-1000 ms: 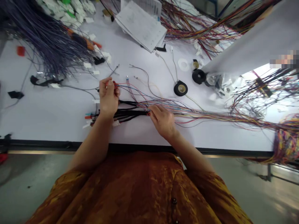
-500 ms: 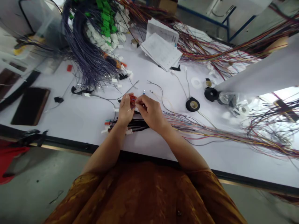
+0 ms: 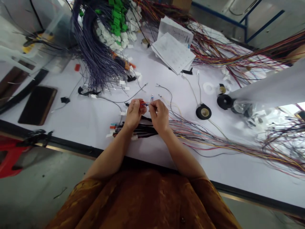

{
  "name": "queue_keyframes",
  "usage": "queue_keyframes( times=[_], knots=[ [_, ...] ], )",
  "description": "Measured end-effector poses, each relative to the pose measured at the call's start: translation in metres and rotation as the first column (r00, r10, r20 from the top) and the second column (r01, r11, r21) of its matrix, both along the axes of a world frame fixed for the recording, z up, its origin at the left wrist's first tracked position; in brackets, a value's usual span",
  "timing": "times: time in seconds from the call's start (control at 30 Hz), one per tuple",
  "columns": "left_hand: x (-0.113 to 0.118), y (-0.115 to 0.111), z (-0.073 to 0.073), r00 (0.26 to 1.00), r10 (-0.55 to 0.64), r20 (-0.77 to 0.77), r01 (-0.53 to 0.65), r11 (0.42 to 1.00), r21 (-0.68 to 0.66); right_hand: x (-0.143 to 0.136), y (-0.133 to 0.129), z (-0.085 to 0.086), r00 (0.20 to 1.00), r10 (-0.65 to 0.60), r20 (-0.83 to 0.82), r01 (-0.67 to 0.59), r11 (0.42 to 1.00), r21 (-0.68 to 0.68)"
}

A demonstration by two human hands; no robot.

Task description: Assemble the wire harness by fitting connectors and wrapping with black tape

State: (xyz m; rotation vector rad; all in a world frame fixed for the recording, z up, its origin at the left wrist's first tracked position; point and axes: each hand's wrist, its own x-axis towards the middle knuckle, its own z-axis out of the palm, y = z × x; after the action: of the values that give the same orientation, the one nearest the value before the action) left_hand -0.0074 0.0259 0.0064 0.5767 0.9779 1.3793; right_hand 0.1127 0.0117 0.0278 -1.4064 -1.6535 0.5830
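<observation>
The left hand [image 3: 133, 115] was closed around a red connector [image 3: 142, 104], which sat between its thumb and fingers, above the white table [image 3: 78, 127]. The right hand [image 3: 160, 116] was just beside it, thumb and fingertips pinched narrow on thin wires [image 3: 147, 104] at the connector. Below both hands lay a wire bundle [image 3: 214, 140], partly in black sleeving [image 3: 149, 129], running off to the right. Beyond it were a black tape roll [image 3: 203, 112] and a white ring [image 3: 209, 88]. Printed sheets [image 3: 173, 52] lay overlapping farther back; their print was too small to read. Purple wires [image 3: 95, 60] lay to the left near green connectors [image 3: 116, 19], and small white tags [image 3: 93, 96] showed no readable writing
</observation>
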Motion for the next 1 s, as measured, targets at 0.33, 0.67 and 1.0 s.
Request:
queue_keyframes(
  times=[0.33, 0.67, 1.0],
  knots=[
    [-0.001, -0.003, -0.007, 0.997, -0.021, -0.075, 0.025, 0.998, 0.052, 0.002, -0.004, -0.001, 0.993, 0.103, 0.054, -0.101, 0.994, -0.04],
    [-0.006, -0.005, -0.022, 0.937, -0.015, -0.35, 0.098, 0.971, 0.22, -0.003, -0.004, -0.007, 0.996, -0.07, -0.054, 0.062, 0.989, -0.134],
    [-0.007, -0.004, -0.021, 0.94, -0.052, -0.337, 0.136, 0.963, 0.231, 0.005, -0.013, -0.009, 0.974, -0.017, -0.225, -0.03, 0.978, -0.207]
  ],
)
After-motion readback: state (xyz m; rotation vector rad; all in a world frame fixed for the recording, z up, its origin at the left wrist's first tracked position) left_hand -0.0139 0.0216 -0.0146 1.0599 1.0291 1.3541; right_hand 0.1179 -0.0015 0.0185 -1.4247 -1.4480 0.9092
